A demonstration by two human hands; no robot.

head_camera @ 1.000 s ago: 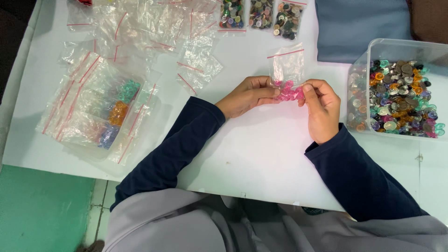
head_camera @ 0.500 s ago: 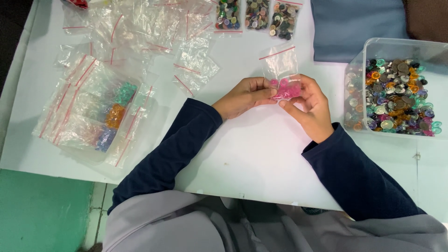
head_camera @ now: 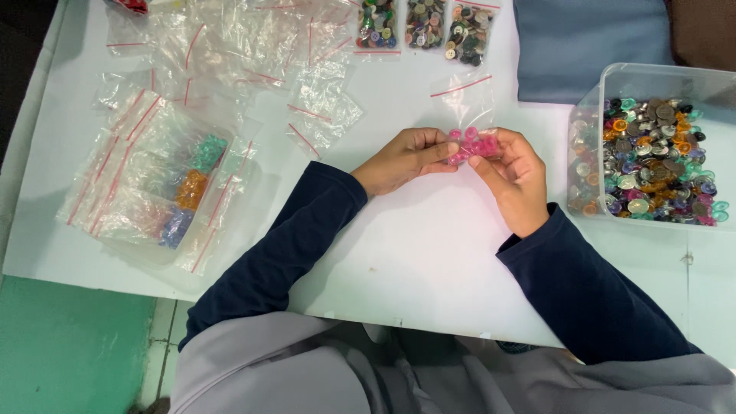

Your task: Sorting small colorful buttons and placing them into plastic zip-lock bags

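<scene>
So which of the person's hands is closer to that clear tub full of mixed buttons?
The right hand. It sits just left of the clear tub, pinching the small bag of pink buttons. The left hand holds the bag's other side, farther from the tub.

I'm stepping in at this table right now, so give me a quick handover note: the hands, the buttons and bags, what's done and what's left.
Left hand and right hand both pinch a small clear zip bag with pink buttons in its lower end, above the white table.
Done: three filled bags of mixed buttons lie at the top edge; bags with teal, orange and purple buttons lie at left.
Left: the clear tub at right holds many mixed buttons; a pile of empty zip bags waits at top left. Whether the pink bag is sealed, I cannot tell.
</scene>
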